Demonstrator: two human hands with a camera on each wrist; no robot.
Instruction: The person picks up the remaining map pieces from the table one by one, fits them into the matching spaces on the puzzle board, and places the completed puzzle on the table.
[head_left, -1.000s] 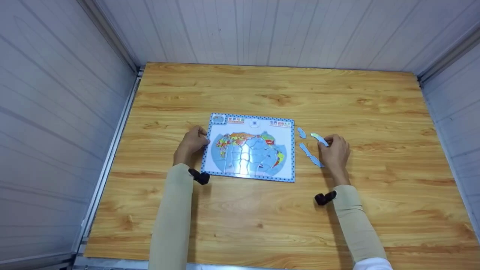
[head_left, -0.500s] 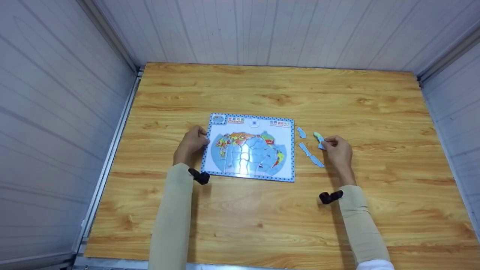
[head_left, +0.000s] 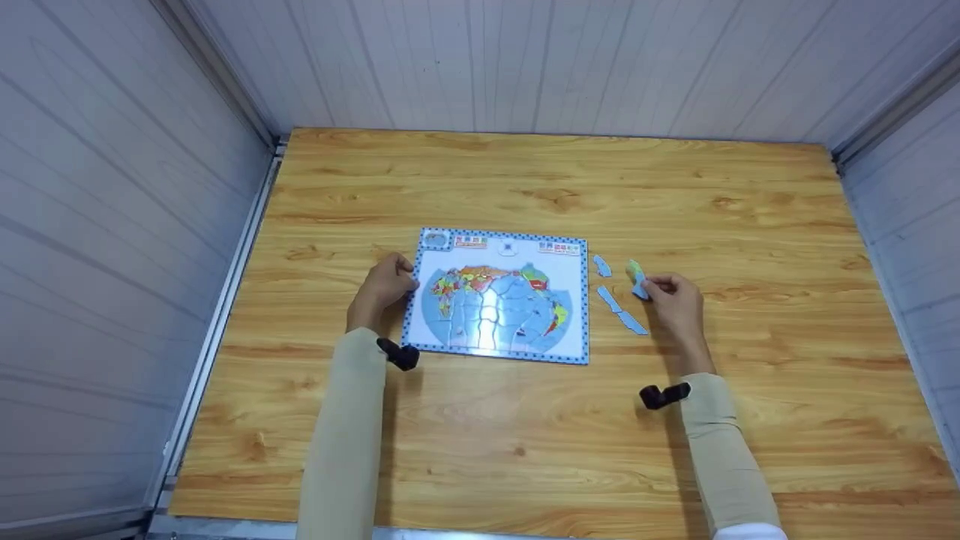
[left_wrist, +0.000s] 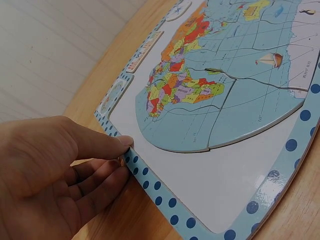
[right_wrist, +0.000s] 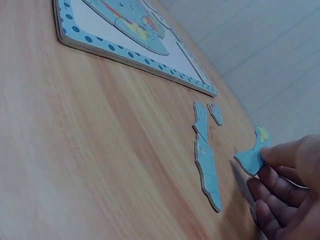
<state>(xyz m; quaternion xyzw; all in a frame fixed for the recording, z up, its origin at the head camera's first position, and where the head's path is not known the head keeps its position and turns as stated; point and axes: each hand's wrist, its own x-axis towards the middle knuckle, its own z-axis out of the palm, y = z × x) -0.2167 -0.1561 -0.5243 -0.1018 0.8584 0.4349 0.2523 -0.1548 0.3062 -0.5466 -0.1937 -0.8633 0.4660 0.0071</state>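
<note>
Flat on the tabletop (head_left: pixel 495 450), somewhat nearer its left edge: a dotted-border board (head_left: pixel 480 255) holding a joined world map (head_left: pixel 465 311). Right-edge side, two slim blue pieces (right_wrist: pixel 206 165) end to end; nearer the far edge, a shorter piece (head_left: pixel 602 265); beside these, a curved blue-and-yellow piece (right_wrist: pixel 250 159), pinched, tilted, raised.

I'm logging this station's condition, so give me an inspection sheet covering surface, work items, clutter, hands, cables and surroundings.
Surface: wood-grain table.
Work items: world-map puzzle board lies flat, glare on its middle; three loose blue pieces lie on the table to its right, two end to end; a fourth piece is in hand.
Clutter: nothing seen.
Hands: left hand grips the board's left edge, thumb on top; right hand pinches the fourth piece.
Cables: nothing seen.
Surroundings: pale panel walls behind and on both sides; a black device on each wrist.
</note>
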